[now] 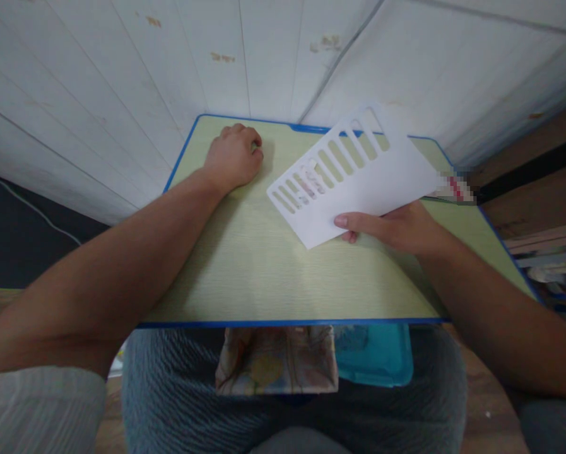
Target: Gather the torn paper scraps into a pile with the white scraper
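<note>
My right hand (406, 227) grips the lower edge of a white sheet with a row of rounded slots cut through it (372, 183), thumb on top and fingers underneath. The sheet is tilted above the table, its slots graded from short to long. Some pinkish printed matter shows through or in several of the slots; I cannot tell which. Toward the back left, my left hand (235, 156) rests on the tabletop with its fingers curled in, and nothing shows in it.
The pale green table (264, 271) has a blue edge and stands against a white panelled wall (273, 57) with a cable. Below its front edge are a patterned fabric box (277, 366) and a turquoise plastic container (387, 359). A pixelated patch (457, 186) lies at the right.
</note>
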Available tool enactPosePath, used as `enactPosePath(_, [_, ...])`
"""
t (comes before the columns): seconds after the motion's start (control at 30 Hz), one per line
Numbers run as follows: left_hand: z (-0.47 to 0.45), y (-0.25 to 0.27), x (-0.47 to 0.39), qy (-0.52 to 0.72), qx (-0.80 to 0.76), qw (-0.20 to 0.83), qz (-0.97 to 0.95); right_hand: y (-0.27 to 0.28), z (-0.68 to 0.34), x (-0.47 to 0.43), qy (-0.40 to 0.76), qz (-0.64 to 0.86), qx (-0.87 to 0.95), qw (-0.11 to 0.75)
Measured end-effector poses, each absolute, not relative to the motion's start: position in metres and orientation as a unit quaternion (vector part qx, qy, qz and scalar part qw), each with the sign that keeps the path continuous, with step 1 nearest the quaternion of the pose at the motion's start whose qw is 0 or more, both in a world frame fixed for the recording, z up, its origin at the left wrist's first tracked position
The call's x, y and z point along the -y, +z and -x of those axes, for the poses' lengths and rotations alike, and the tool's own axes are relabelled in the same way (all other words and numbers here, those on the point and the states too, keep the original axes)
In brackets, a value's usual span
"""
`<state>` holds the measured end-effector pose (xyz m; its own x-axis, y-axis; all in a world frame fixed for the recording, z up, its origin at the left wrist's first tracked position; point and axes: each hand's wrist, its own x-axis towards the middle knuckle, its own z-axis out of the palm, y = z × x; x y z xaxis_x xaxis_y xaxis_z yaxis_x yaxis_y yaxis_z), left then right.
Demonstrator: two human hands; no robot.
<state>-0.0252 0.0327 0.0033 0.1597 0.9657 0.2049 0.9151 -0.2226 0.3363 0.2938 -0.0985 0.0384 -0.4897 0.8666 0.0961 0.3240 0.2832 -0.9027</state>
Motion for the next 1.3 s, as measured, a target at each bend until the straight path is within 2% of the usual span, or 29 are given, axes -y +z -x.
enactPosePath(0.27, [0.022,0.005,-0.031,0.169,-0.63,0.056,-0.756,0.043,-0.296,0.091,0.402,0.451,0.699,0.382])
enactPosePath(0.5, [0.021,0.005,-0.031,0.166,-0.629,0.043,-0.759,0.039,-0.295,0.091,0.419,0.441,0.716,0.342])
enactPosePath(0.87, [0.029,-0.005,-0.041,0.198,-0.607,0.047,-0.768,0.036,-0.286,0.103,0.508,0.399,0.704,0.295])
enactPosePath(1.1, [0.024,-0.001,-0.037,0.182,-0.62,0.042,-0.762,0.038,-0.288,0.097,0.39,0.471,0.67,0.42])
enactPosePath(1.3, [0.023,-0.002,-0.037,0.181,-0.623,0.023,-0.761,0.027,-0.283,0.095,0.373,0.476,0.682,0.411])
